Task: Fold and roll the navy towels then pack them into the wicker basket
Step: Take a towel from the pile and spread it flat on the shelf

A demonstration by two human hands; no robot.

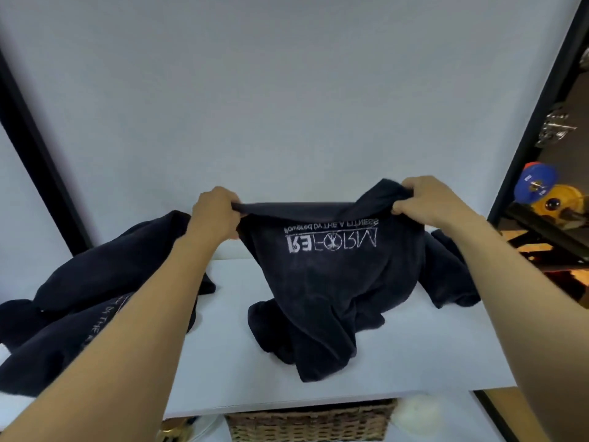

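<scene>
While hands (pixel 215 212) (pixel 424 199) pinch it, towel (pixel 334 282) hangs (crumpled).

White tabletop (pixel 223 362) up front, bare and matte, with a plain pale wall (pixel 287 90) right behind it. A black post (pixel 41 173) slanted up the left side, and another black post (pixel 535 106) ran up the right. Past that one, over on the right, a blue weight plate (pixel 530 186) sat touching a yellow weight plate (pixel 564 199), with some shiny chrome pieces (pixel 554 129) higher up, too blurred to name. Down below the tabletop's near edge, something white and fluffy (pixel 417 413) showed, and a brass-coloured object (pixel 173 433) peeked out at the left.
</scene>
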